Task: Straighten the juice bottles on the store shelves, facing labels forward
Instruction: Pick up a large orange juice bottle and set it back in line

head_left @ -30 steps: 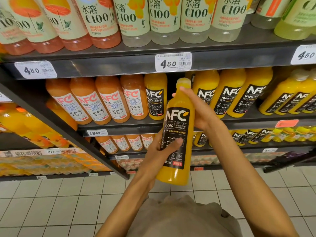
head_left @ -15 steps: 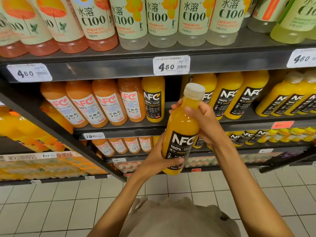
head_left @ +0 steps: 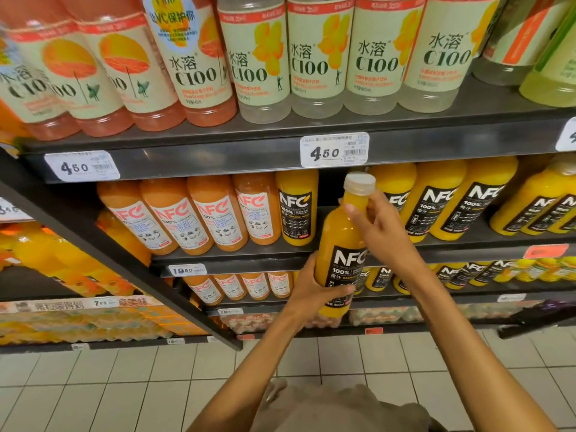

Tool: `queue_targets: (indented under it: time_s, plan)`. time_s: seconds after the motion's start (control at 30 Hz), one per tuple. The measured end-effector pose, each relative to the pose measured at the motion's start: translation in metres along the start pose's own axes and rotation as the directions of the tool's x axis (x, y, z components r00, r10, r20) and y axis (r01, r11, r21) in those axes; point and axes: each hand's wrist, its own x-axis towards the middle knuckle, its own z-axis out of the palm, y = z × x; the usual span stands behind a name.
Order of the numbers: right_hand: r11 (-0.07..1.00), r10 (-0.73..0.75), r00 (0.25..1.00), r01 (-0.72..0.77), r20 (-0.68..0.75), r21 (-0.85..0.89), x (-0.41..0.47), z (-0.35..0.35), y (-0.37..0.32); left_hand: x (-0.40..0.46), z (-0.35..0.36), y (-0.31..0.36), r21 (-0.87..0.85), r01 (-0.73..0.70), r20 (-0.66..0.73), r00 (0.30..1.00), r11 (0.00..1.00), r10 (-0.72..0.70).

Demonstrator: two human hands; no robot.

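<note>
I hold a yellow NFC orange juice bottle [head_left: 341, 244] with a black label and a pale cap in front of the middle shelf [head_left: 237, 255]. My left hand [head_left: 311, 286] grips its lower body around the label. My right hand [head_left: 378, 227] grips its neck just under the cap. The bottle is nearly upright, its label facing me, in front of a dark gap between one NFC orange bottle [head_left: 296, 207] on its left and a row of NFC orange bottles [head_left: 436, 201] on its right.
Pink-labelled NFC bottles [head_left: 199, 216] fill the middle shelf's left part. C100 bottles [head_left: 318, 54] stand on the upper shelf above a 4.50 price tag [head_left: 333, 149]. Lower shelves hold more bottles. Tiled floor [head_left: 124, 385] lies below.
The bottle has risen and moved away from me toward the gap in the middle shelf, tilting upright. The view has come closer to the shelves.
</note>
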Motion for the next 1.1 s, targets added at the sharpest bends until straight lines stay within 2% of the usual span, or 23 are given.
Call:
queue_targets:
  time_s: [0.13,0.33,0.43,0.6,0.67,0.73,0.8,1.0,1.1]
  plan:
    - [0.999,0.037,0.994,-0.037,-0.107,-0.005,0.02,-0.004,-0.006,0.024,-0.003,0.017,0.042,-0.044,-0.006,0.999,0.998,0.044]
    - [0.998,0.039,0.989,-0.044,-0.146,-0.033,0.032,-0.006,-0.009,0.049,0.007,0.034,0.161,-0.064,-0.193,0.977,0.985,0.095]
    - [0.997,0.062,0.984,-0.067,-0.168,-0.024,0.034,-0.003,-0.006,0.051,0.018,0.033,0.115,-0.117,-0.282,0.948,0.986,0.145]
    - [0.988,0.098,0.983,-0.114,-0.156,-0.101,0.044,0.001,-0.002,0.055,0.035,0.029,0.026,0.082,-0.452,0.89,0.996,-0.062]
    - [0.988,0.069,0.99,-0.086,-0.123,-0.131,0.047,0.001,-0.003,0.057,0.037,0.028,-0.068,0.166,-0.44,0.88,0.984,-0.179]
    - [0.988,0.025,0.995,-0.039,-0.094,-0.151,0.052,0.0,-0.004,0.06,0.038,0.027,-0.227,0.175,-0.392,0.884,0.958,-0.254]
    - [0.979,-0.006,0.996,-0.013,-0.09,-0.203,0.055,-0.001,-0.007,0.064,0.037,0.027,-0.313,0.175,-0.37,0.883,0.934,-0.289]
    - [0.898,-0.159,0.976,0.081,-0.148,-0.433,0.052,-0.005,-0.012,0.075,0.042,0.032,-0.379,0.16,-0.311,0.906,0.912,-0.288]
    - [0.892,-0.187,0.966,0.092,-0.177,-0.443,0.053,-0.002,-0.013,0.077,0.041,0.034,-0.377,0.152,-0.299,0.914,0.914,-0.275]
